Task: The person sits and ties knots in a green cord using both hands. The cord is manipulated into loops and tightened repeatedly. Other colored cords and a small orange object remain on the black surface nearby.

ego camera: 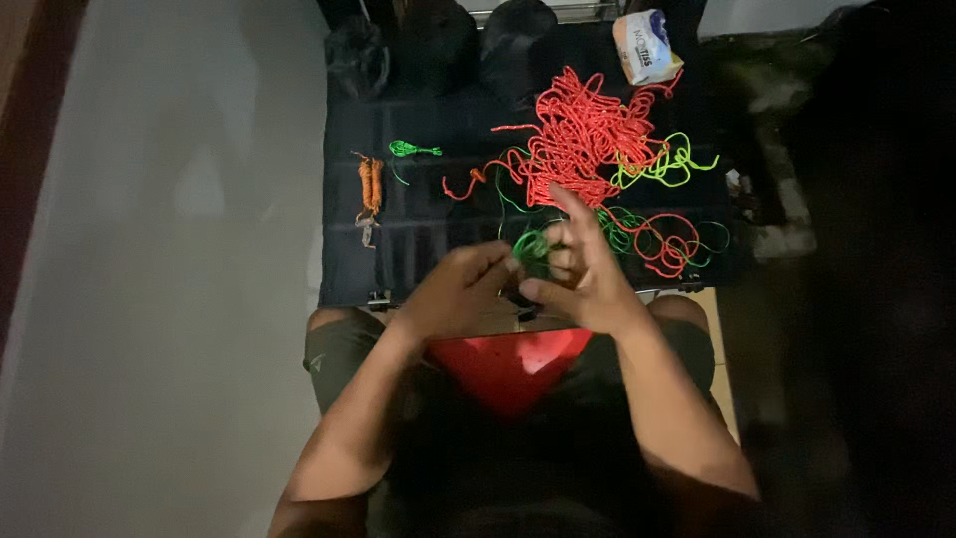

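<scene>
Pale floor [149, 299], dark slatted table [418, 239], dim light.

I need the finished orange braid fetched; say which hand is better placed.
Probably the left hand: the orange braid lies on the left of the black case, while the right hand is wrapped with green cord.

Matt braided red cord [583, 134] heaped upper centre; thin, bright green cord [535, 246], same woven look, at mid-frame; dark ribbed case [418, 234], dull plastic-like finish; glossy crinkled plastic packet [645, 46] at top; smooth pale floor [169, 299] at left.
</scene>
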